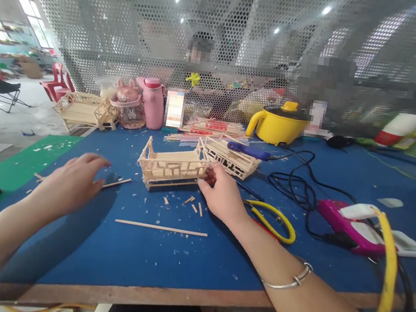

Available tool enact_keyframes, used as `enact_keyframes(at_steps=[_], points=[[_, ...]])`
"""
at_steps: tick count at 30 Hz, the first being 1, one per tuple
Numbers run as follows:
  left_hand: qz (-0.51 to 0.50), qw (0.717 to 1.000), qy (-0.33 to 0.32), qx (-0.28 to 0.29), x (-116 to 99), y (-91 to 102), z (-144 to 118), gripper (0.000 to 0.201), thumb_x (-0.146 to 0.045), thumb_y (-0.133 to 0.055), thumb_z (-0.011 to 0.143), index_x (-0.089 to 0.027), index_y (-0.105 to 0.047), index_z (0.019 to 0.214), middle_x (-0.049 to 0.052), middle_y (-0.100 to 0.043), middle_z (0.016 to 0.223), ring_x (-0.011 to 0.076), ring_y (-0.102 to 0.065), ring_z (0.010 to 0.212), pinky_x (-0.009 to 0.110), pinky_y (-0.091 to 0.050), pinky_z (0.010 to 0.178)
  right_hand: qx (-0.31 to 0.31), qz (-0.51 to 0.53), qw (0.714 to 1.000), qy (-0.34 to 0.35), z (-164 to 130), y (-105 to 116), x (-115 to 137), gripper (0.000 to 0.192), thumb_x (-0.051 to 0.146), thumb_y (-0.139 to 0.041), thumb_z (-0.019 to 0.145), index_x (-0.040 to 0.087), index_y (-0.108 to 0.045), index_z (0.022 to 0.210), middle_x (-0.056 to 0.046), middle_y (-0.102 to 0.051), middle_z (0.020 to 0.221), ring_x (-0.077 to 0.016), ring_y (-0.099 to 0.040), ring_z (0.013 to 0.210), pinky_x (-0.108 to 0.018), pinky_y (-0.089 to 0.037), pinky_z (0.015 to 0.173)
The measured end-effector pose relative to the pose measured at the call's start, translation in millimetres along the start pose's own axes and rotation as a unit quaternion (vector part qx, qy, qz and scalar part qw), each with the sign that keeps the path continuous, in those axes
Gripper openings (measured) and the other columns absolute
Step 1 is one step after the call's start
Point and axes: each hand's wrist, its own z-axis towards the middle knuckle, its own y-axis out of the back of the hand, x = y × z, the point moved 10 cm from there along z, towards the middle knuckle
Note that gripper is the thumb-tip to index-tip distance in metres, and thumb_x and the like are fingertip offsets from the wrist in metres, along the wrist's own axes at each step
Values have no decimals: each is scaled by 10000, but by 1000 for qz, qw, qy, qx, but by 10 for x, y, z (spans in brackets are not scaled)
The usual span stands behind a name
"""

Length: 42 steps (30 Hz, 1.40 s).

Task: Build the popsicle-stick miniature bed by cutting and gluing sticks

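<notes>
Left fingers [92, 160] curve loosely; right fingers [206, 189], partly hidden, seem pinched.

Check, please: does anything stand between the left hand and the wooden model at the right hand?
Only a thin stick is clear to see between the left hand and the model. It looks low on the table, so it would probably not block the hand. Nothing tall is visible there.

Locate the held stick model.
In the head view, the stick model is just left of center, between the left hand and the right hand, which holds its right end.
</notes>
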Motion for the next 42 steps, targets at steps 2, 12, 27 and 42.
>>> enact_keyframes(at_steps=[2,12,27,42], points=[[-48,995,-33,-79,-347,318,61,431,-310,-387,858,-147,-459,1251,152,-508,1279,313,-488,1170,445,-384,959,-5,32,999,10,6,7,23,223,167,-556,724,203,-554,944,-14,-635,787,-153,-586,694,-313,-469,701],[-303,933,-190,28,-1322,361,564,667,-291,-613,750,-240,-364,1367,47,-678,925,217,-630,843,330,-472,728,-102,25,983,154,-44,477,519,276,191,-507,828,212,-568,1097,-44,-655,983,-168,-599,846,-345,-479,802],[-841,523,55,130,-1125,-428,147,303,-234,-777,628,-143,-650,887,17,-669,754,96,-601,627,236,-479,654,-193,-135,866,440,-466,355,1468,307,193,-628,739,293,-572,1024,-61,-488,1210,-263,-494,1114,-490,-435,919],[-811,578,1,86,-1129,-271,141,252,-365,-672,749,-157,-710,885,39,-691,802,133,-612,714,299,-484,790,-158,-165,872,432,-472,166,1505,253,178,-619,736,285,-591,963,-52,-498,1228,-281,-445,1176,-541,-385,963]])
